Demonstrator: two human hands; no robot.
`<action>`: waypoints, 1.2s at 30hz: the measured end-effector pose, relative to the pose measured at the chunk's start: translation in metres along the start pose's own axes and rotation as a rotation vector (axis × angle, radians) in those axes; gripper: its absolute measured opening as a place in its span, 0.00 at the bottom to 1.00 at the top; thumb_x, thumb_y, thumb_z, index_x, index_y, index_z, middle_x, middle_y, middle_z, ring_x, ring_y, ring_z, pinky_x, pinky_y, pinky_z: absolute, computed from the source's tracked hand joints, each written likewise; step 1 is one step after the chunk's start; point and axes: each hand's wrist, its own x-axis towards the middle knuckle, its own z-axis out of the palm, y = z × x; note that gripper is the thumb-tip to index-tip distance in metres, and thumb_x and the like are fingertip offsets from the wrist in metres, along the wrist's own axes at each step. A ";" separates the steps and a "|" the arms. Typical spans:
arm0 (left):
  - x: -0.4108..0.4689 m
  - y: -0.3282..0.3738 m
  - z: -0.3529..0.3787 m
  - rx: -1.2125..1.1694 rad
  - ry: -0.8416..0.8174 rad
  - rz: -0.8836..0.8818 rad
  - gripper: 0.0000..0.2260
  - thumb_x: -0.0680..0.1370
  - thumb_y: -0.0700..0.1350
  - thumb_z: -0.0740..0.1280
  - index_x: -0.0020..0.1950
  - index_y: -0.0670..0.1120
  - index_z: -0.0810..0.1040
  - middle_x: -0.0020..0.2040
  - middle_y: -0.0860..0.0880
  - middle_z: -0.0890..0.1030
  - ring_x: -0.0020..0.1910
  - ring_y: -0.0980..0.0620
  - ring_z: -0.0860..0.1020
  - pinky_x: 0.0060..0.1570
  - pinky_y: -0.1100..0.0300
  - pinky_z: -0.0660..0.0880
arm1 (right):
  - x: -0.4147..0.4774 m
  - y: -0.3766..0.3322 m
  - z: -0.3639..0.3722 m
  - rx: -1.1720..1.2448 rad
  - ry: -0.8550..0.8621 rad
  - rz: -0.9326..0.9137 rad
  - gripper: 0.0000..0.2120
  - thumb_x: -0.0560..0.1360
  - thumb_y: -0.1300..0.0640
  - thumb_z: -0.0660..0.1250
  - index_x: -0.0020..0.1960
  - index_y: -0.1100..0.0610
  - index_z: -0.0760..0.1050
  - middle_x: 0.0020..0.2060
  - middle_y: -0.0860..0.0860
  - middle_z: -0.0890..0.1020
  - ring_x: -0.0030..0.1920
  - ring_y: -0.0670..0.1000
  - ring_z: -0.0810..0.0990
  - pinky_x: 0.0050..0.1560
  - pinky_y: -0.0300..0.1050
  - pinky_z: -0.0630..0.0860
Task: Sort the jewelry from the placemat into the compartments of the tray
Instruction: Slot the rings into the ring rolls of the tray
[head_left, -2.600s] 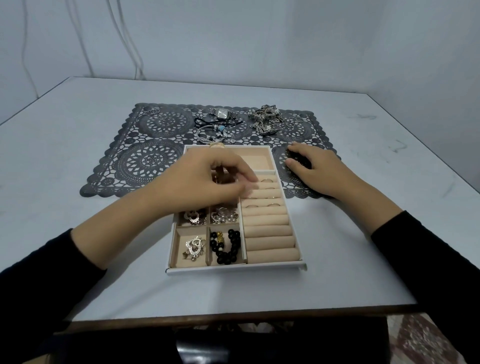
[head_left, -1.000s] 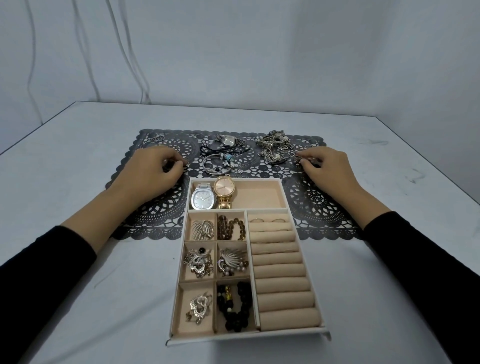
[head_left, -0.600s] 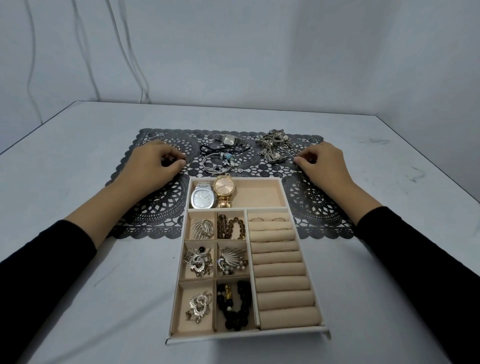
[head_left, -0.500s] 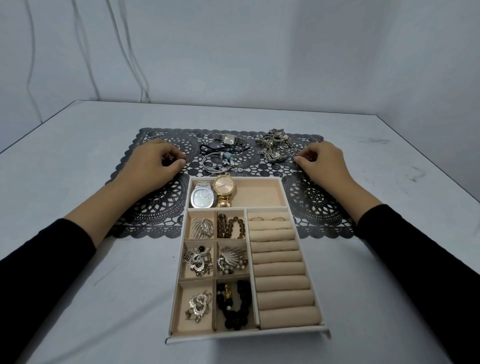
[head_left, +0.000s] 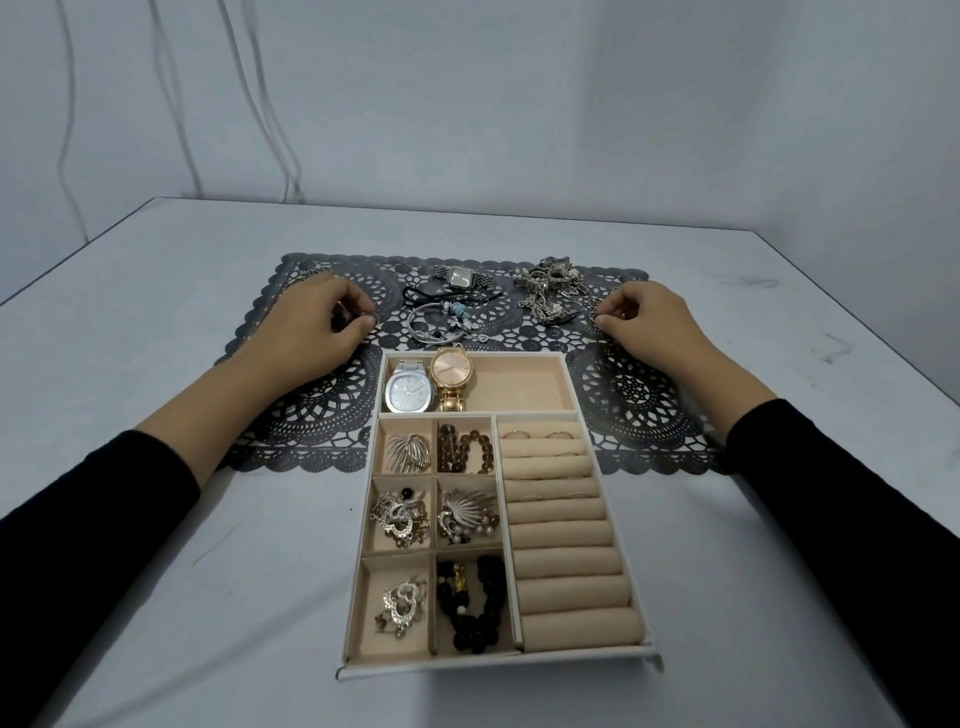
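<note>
A beige compartment tray lies half on the dark lace placemat. Its top compartment holds a silver watch and a gold watch. Brooches and bead bracelets fill the small squares, and rings sit in the top rolls. On the mat lie a square-faced silver watch, a charm bracelet and a tangle of silver chains. My left hand rests on the mat's left side, fingertips pinching a small ring. My right hand pinches a small ring beside the chains.
A black cord lies between the watch and the bracelet. The grey table ends at a wall behind the mat, with cables hanging down the wall. The tray's front rim overhangs toward me.
Both hands have left the tray and moved out to the far half of the mat, left and right. Over the last half second they have stayed almost still.
</note>
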 end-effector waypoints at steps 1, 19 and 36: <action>-0.001 0.001 0.000 -0.007 0.007 0.009 0.05 0.77 0.42 0.69 0.51 0.44 0.79 0.49 0.47 0.79 0.47 0.52 0.74 0.47 0.63 0.65 | -0.001 0.001 0.000 -0.011 0.016 -0.016 0.03 0.74 0.58 0.69 0.47 0.57 0.80 0.44 0.50 0.79 0.47 0.49 0.75 0.49 0.40 0.68; -0.010 0.010 -0.003 -0.086 0.074 0.008 0.02 0.77 0.41 0.70 0.48 0.45 0.80 0.43 0.50 0.81 0.38 0.61 0.74 0.37 0.77 0.66 | 0.003 0.002 0.012 -0.011 0.121 0.054 0.08 0.73 0.52 0.72 0.44 0.57 0.80 0.46 0.55 0.81 0.49 0.53 0.77 0.48 0.44 0.71; -0.023 0.030 -0.009 -0.300 0.172 -0.138 0.03 0.76 0.47 0.71 0.47 0.48 0.81 0.41 0.54 0.81 0.37 0.65 0.76 0.40 0.76 0.70 | -0.012 0.011 -0.004 0.206 0.046 -0.045 0.06 0.71 0.63 0.73 0.46 0.58 0.77 0.38 0.51 0.78 0.38 0.47 0.75 0.41 0.31 0.71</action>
